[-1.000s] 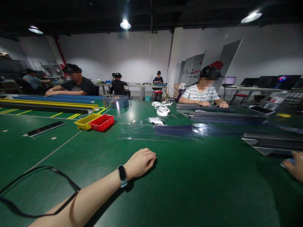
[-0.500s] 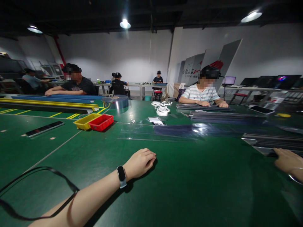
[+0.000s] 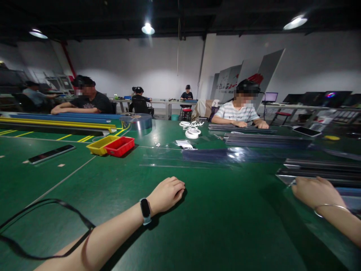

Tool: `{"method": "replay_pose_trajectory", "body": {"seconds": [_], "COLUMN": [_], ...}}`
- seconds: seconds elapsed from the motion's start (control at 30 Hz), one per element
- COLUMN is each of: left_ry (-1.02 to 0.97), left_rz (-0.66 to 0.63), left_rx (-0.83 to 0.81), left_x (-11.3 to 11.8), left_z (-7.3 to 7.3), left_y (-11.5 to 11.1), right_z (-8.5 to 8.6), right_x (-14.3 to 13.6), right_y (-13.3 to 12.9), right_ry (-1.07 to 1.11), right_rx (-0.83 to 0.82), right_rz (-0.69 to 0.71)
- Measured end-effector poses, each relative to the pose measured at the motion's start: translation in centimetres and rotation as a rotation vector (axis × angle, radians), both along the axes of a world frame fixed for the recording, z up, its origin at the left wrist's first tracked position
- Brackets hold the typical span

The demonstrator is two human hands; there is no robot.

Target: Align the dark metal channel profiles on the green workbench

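Note:
My left hand (image 3: 167, 194) rests on the green table (image 3: 214, 218), its fingers curled together and nothing visible in them. A smart band (image 3: 145, 210) is on that wrist. At the right, my right hand (image 3: 317, 191) is closed at the near side of a dark long strip (image 3: 290, 174) with a shiny clear end; its fingertips are partly hidden. Just behind it lies a stack of similar dark strips (image 3: 310, 164). A bluish strip (image 3: 351, 197) shows beyond the right wrist, which wears a metal bangle (image 3: 329, 206).
Clear plastic sheets (image 3: 208, 155) lie ahead, with white coiled cord (image 3: 193, 133) behind. Yellow (image 3: 98, 147) and red (image 3: 120, 146) bins and a phone (image 3: 52, 154) are to the left. A co-worker (image 3: 239, 109) sits opposite with more strips. A black cable (image 3: 76, 214) crosses my left forearm.
My right hand has moved left and further into view, and the end of the dark strip beside it has shifted left from the stack. My left hand stays put.

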State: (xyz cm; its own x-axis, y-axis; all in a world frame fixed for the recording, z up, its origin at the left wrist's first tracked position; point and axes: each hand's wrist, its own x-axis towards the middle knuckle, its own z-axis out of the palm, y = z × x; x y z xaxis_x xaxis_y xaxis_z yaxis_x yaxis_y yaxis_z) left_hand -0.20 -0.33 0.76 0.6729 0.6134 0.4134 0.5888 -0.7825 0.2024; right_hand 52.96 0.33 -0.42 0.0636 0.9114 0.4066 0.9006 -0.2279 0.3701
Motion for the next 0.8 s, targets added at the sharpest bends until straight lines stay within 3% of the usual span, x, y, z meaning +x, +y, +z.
{"method": "replay_pose_trajectory", "body": {"seconds": [0.13, 0.27, 0.33, 0.4, 0.47, 0.5, 0.57, 0.6, 0.7, 0.8], "left_ry": [-0.014, -0.020, -0.020, -0.021, -0.022, -0.024, -0.028, -0.032, -0.042, -0.056], "left_rz": [-0.005, -0.007, -0.008, -0.017, -0.030, -0.034, -0.041, -0.042, -0.041, -0.043], "left_rx": [0.001, -0.010, -0.015, -0.015, -0.014, -0.013, -0.012, -0.012, -0.017, -0.038], "left_x": [0.0, -0.2, -0.3, -0.4, -0.5, -0.5, -0.5, -0.5, -0.6, -0.6], "left_z": [0.0, -0.1, -0.1, -0.1, -0.1, -0.1, -0.1, -0.1, -0.1, -0.1], "left_y": [0.0, 0.0, 0.0, 0.0, 0.0, 0.0, 0.1, 0.2, 0.3, 0.2], "right_z": [1.1, 1.3, 1.6, 2.2, 3.1, 3.6, 4.0, 4.0, 2.4, 0.0], "right_x": [-9.3, -18.7, -21.9, -23.2, -22.2, -20.8, -16.6, -14.0, -6.3, -1.6], "right_y": [-1.6, -3.2, -3.7, -3.8, -3.2, -2.6, -1.0, -0.1, 2.3, 3.4], "right_ry": [-0.166, -0.237, -0.240, -0.174, -0.022, 0.081, 0.272, 0.316, 0.277, 0.358], "right_rx": [-0.079, -0.001, 0.031, 0.033, 0.045, 0.063, 0.086, 0.098, 0.052, -0.065], "right_rz": [0.194, 0.222, 0.232, 0.304, 0.299, 0.228, 0.061, 0.045, 0.160, 0.052]}}
